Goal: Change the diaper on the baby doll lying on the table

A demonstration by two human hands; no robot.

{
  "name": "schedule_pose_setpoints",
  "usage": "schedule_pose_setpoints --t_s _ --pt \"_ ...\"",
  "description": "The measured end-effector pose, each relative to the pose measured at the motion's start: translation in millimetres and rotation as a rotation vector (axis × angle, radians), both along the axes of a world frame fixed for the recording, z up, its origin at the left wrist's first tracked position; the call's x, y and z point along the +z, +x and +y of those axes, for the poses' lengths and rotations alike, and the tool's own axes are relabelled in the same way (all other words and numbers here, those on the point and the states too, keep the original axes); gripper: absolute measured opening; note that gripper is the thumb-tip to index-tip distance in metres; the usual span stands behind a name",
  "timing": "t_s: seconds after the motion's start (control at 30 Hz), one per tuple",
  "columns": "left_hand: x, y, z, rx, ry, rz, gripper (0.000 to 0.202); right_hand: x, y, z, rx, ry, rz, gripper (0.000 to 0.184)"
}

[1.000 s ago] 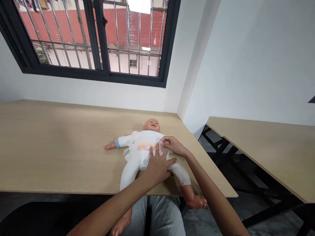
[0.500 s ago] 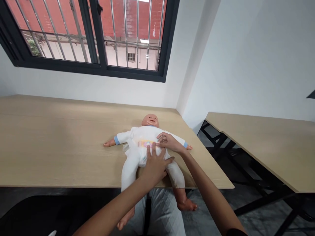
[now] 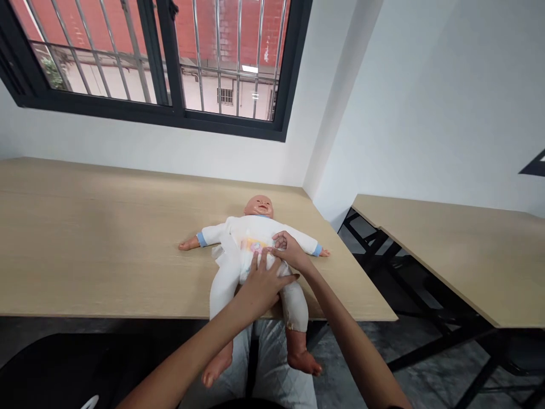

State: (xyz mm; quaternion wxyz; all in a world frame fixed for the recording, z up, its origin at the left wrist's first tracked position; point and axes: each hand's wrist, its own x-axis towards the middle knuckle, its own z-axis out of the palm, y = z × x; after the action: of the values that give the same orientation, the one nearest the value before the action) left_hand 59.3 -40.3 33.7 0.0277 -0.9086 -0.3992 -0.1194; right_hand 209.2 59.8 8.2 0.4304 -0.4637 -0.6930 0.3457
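1. At the bottom centre of the frame, the person's grey trousers [image 3: 276, 372] show below the table edge. The doll's bare feet [image 3: 303, 361] hang over that edge above them.
2. The left hand [image 3: 261, 282] lies flat on the doll's lower belly. Its fingers are spread and released, pressing down rather than gripping anything.
3. Just beyond it, the right hand [image 3: 290, 250] has its fingers curled, with the tips pinched on the waist edge of the diaper [image 3: 252, 246], beside the coloured band. Whether they hold a fastening tab is too small to tell.
4. The doll [image 3: 255, 228] lies on its back in a white suit at mid-frame. Its arms are spread, its head points away from the person, and its legs reach the near edge of the table [image 3: 106, 255].
5. Judging by the hands, the work in hand is closing or adjusting the diaper at the waist. A further move there calls for the flat palm to keep the doll steady while the pinching fingers draw the edge snug and level.
6. The barred window [image 3: 170, 57] fills the upper left of the frame. A second table [image 3: 447, 238] stands apart at the right.
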Motion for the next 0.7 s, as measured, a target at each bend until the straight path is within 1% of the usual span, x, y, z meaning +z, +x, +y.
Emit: schedule_pose_setpoints --t_s 0.03,0.07,0.1,0.13,0.17,0.2,0.23,0.27,0.33,0.37,0.4,0.47,0.53,0.63,0.7 --pt "3.0 -3.6 -2.6 -0.028 -0.017 -0.038 0.062 1.5 0.1 -3.0 -0.046 0.044 -0.037 0.035" --pt "6.3 -9.4 -5.1 -0.062 -0.032 -0.101 0.056 3.2 0.0 -6.6 -0.098 0.104 -0.096 0.032" --pt "9.4 -17.4 -7.0 -0.090 -0.050 -0.188 0.046 5.0 -0.1 -11.0 -0.142 0.173 -0.172 0.027" --pt "11.8 -27.7 -8.0 -0.093 -0.063 -0.299 0.034 6.8 -0.5 -16.0 -0.168 0.242 -0.255 0.020" --pt "13.0 -40.0 -7.6 -0.064 -0.067 -0.420 0.025 8.5 -1.2 -21.4 -0.170 0.302 -0.333 0.012" --pt "12.5 -54.0 -5.4 0.006 -0.069 -0.533 0.025 10.1 -2.0 -27.2 -0.146 0.346 -0.390 0.007" --pt "10.3 -69.0 -1.4 0.113 -0.055 -0.627 0.027 11.6 -3.1 -33.3 -0.107 0.368 -0.421 0.011" --pt "6.4 -84.3 4.4 0.220 -0.044 -0.673 0.028 13.2 -4.3 -39.5 -0.072 0.380 -0.439 0.017" --pt "-5.0 -111.9 19.3 0.410 -0.102 -0.661 0.025 16.1 -7.2 -52.3 -0.046 0.386 -0.469 0.027" --pt "-11.2 -122.7 27.3 0.477 -0.154 -0.633 0.025 17.2 -9.0 -58.7 -0.049 0.381 -0.490 0.030" --pt "-17.1 -130.7 34.8 0.497 -0.182 -0.620 0.024 17.9 -10.9 -65.0 -0.056 0.377 -0.517 0.033" --pt "-26.2 -137.8 46.5 0.516 -0.228 -0.597 0.019 17.4 -14.7 -76.4 -0.062 0.392 -0.582 0.040" --pt "-31.3 -135.2 52.5 0.534 -0.248 -0.586 0.013 14.7 -17.7 -85.2 -0.048 0.430 -0.660 0.047" --pt "-34.7 -125.6 53.6 0.594 -0.254 -0.599 0.011 11.0 -18.3 -92.7 -0.028 0.452 -0.774 0.051" --pt "-35.3 -122.8 52.9 0.615 -0.265 -0.640 0.012 12.7 -17.1 -94.6 -0.033 0.440 -0.822 0.052"
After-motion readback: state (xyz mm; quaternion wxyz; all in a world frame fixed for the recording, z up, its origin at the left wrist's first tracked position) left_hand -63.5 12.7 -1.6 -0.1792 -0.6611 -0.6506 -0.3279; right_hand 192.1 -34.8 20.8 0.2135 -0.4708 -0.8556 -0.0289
